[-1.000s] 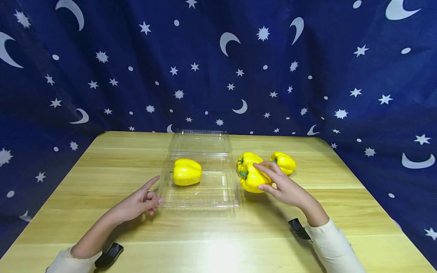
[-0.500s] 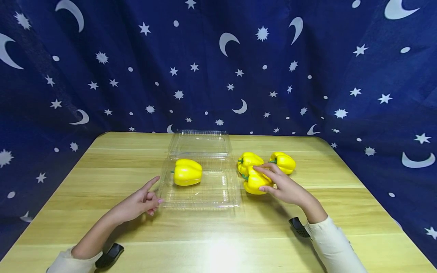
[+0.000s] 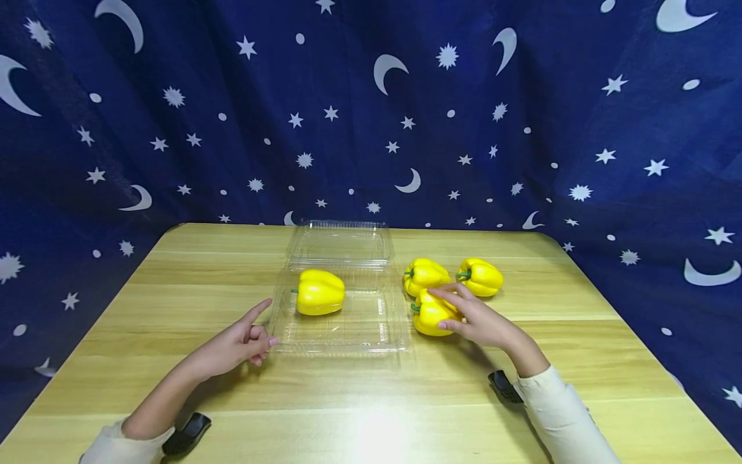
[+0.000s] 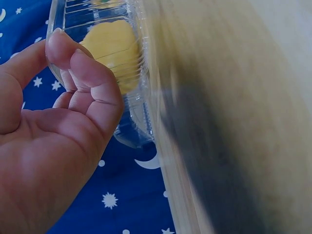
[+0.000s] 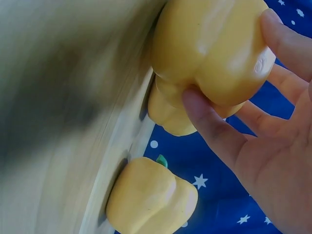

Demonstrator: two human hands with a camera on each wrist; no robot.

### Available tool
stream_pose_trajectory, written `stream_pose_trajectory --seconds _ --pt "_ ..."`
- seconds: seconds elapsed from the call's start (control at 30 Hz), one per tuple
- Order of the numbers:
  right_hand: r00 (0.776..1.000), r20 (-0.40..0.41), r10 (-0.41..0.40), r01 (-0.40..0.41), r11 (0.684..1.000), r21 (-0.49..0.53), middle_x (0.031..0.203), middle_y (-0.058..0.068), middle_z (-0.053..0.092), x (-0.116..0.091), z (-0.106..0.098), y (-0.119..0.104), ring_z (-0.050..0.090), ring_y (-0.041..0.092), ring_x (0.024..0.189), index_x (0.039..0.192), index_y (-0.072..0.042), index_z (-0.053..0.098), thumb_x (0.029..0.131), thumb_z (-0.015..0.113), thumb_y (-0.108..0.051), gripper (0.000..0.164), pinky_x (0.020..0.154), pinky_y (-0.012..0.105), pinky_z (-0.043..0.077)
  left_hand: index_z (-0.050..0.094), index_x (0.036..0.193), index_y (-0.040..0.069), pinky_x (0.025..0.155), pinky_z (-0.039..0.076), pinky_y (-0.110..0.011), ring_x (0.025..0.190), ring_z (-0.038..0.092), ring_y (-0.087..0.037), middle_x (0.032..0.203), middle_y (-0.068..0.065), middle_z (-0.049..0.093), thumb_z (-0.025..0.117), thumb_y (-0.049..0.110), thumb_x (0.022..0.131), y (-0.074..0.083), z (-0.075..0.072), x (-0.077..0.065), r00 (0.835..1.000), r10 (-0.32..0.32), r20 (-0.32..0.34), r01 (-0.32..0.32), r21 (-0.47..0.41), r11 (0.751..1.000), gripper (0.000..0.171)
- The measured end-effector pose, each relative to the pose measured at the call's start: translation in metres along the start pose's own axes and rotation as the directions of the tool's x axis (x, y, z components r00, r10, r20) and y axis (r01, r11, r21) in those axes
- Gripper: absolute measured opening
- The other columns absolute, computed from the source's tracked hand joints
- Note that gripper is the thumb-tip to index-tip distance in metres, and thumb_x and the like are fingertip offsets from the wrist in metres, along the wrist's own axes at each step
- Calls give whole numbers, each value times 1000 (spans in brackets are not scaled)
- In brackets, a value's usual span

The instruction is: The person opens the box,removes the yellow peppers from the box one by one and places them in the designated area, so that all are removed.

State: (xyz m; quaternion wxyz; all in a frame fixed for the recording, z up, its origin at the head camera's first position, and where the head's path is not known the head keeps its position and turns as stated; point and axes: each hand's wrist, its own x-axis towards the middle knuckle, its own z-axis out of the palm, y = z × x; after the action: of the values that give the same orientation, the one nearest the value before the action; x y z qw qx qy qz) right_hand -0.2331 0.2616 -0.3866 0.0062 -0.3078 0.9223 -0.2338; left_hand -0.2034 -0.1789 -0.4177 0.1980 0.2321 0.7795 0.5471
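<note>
My right hand [image 3: 482, 320] grips a yellow bell pepper [image 3: 430, 314] with a green stem, fingers over its top and thumb at its near end. In the right wrist view, the thumb presses into the dent at the base of that bell pepper [image 5: 214, 48]. To the left, my left hand [image 3: 232, 348] pinches the near-left rim of a clear plastic clamshell container [image 3: 371, 338], its index finger pointing outward. One yellow bell pepper [image 3: 319, 293] lies on its side within the container, toward its left. The container's lid [image 3: 342, 245] is folded back.
Two more yellow bell peppers lie behind the gripped one: a nearer pepper [image 3: 426, 274] and a farther-right pepper [image 3: 481, 278]. All stand on a light wooden table [image 3: 324, 412]. A dark blue curtain [image 3: 348, 129] with moons and stars hangs along its back edge.
My right hand has brought its bell pepper slightly nearer and lower, uncovering more of the two peppers behind. The left hand and container have stayed put.
</note>
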Motion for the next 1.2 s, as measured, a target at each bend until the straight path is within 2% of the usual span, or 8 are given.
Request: stream_pose_trajectory --seconds 0.27,0.73,1.2 --pt "1000 20 3 -3 1000 5 131 18 41 -1 -1 -1 43 36 118 136 -5 40 88 59 -24 55 94 53 39 -11 143 0 59 50 -28 61 51 -10 71 -5 50 51 17 94 1 0 0 1000 -7 -6 7 12 1000 82" --pt "995 87 55 -57 998 23 141 22 35 -2 -4 -1 29 42 131 139 -4 35 91 55 -21 55 104 58 24 -11 144 0 60 50 -28 62 51 -9 72 -7 52 51 17 94 0 1 0 1000 -5 -6 5 11 1000 82" --pt "994 88 59 -63 997 41 143 22 31 -3 -5 1 25 43 132 139 -7 36 89 58 -22 57 104 59 23 -11 143 0 60 50 -27 62 51 -9 72 -6 51 51 18 94 0 1 0 1000 -16 -9 16 13 1000 82"
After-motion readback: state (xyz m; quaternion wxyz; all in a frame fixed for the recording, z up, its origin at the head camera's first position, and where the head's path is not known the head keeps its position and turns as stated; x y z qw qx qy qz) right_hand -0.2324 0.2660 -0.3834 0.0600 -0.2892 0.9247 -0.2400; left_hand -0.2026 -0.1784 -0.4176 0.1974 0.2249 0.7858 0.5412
